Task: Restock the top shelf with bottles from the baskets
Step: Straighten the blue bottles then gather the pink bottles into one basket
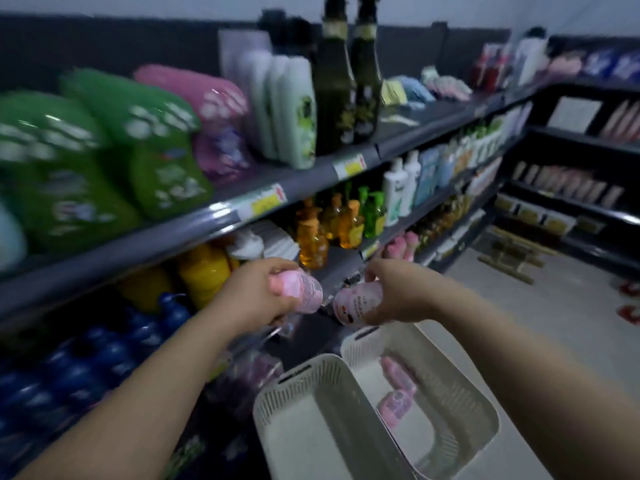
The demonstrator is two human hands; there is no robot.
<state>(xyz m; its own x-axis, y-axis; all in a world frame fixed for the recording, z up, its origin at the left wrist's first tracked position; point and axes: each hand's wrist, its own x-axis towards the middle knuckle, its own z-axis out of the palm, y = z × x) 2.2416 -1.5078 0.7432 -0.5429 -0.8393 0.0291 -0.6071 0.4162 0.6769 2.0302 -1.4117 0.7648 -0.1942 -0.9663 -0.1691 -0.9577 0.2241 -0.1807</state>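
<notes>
My left hand (254, 291) grips a pink bottle (303, 291) lying sideways, base pointing right. My right hand (388, 292) grips a second pink bottle (353, 303), tilted with its base toward the left one. Both bottles hover in front of the lower shelves, above two cream plastic baskets. The left basket (294, 389) shows only its bare floor. In the right basket (460, 389) lie two pink bottles (398, 386). The top shelf (426, 128) runs above, holding green and pink bags, pale green bottles and two tall dark bottles.
Green refill bags (104, 161) and pink bags (207, 109) fill the left of the top shelf. Tall dark bottles (349, 81) stand mid-shelf, with bare shelf to their right. Orange, green and white bottles line the lower shelves. Open aisle floor (554, 323) lies to the right.
</notes>
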